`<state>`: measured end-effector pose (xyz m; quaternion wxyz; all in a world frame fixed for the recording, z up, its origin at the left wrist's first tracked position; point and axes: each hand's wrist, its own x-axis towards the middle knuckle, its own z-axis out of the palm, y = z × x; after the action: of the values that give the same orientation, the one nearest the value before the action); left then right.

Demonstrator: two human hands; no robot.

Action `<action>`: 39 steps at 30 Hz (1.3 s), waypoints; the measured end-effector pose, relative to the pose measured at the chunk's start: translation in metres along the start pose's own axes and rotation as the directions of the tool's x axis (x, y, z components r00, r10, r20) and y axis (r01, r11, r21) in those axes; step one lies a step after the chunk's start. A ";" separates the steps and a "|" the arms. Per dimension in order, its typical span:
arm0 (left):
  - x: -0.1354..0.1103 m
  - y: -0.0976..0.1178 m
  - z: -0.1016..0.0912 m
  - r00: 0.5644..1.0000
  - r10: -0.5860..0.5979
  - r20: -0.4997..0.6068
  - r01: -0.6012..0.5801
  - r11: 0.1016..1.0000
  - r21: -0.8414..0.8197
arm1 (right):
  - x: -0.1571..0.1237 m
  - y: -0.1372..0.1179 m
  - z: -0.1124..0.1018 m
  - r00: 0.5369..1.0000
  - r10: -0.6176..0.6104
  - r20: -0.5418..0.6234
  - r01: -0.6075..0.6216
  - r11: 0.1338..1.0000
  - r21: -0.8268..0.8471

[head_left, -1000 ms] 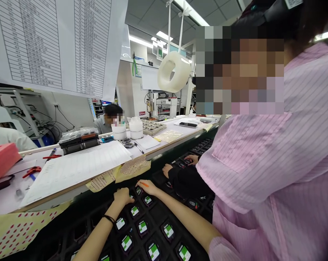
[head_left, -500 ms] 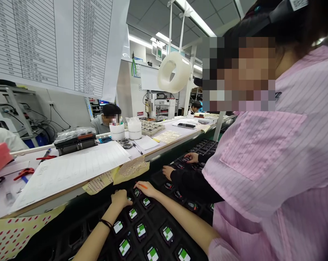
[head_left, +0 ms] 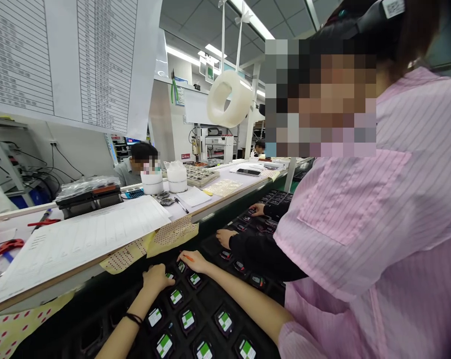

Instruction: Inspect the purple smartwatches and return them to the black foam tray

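Tray [head_left: 210, 301]: position and contents

The tray lay below the front edge of the bench [head_left: 122, 271], its black compartments holding units [head_left: 188, 319] with green and white labels. Several compartments between the labelled units stood bare.

Left hand [head_left: 154, 279]: positioned over the far side of the tray, palm down, with a black band [head_left: 133, 317] around the wrist. Its fingers were bent and the thumb was set apart from them, next to a partly covered unit. Whether the fingertips pinched that unit could not be told.

Right hand [head_left: 195, 262]: positioned just beside the left, at a tilted unit in the far row. Thumb and fingers were drawn together on an orange stick [head_left: 188, 258]. Contact between the fingertips and the unit could not be confirmed.

Co-worker [head_left: 360, 199]: located to the right, in a striped pink top, with black sleeves [head_left: 263, 254] extended over further compartments.

Bench: a printed sheet [head_left: 87, 244] lay flat near the front edge, with a pen [head_left: 181, 205], two white containers [head_left: 164, 182] and a phone [head_left: 248, 172] beyond it. Dotted yellow sheets [head_left: 173, 234] overhung the edge. A white ring [head_left: 229, 99] hung above on two straps.
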<state>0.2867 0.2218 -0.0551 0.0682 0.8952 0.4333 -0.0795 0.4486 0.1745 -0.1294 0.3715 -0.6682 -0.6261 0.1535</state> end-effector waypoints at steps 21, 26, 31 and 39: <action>0.023 -0.017 0.015 1.000 -0.012 -0.020 0.011 0.999 -0.050 | 0.011 0.000 0.002 1.000 0.004 0.021 -0.003 0.997 -0.075; 0.028 -0.019 0.019 0.999 -0.012 -0.035 0.011 0.999 -0.052 | 0.016 0.001 0.006 1.000 0.020 0.023 -0.018 0.997 -0.080; 0.027 -0.017 0.017 1.000 -0.022 -0.021 0.021 0.999 -0.039 | 0.013 0.000 0.005 1.000 0.026 0.013 -0.025 0.999 -0.039; 0.016 -0.012 0.022 0.995 -0.007 -0.097 0.009 1.000 0.018 | 0.011 -0.002 0.004 0.998 0.065 -0.026 -0.063 0.994 0.085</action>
<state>0.2856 0.2373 -0.0802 0.0386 0.8969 0.4388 -0.0404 0.4465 0.1860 -0.1276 0.4030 -0.6740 -0.5919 0.1817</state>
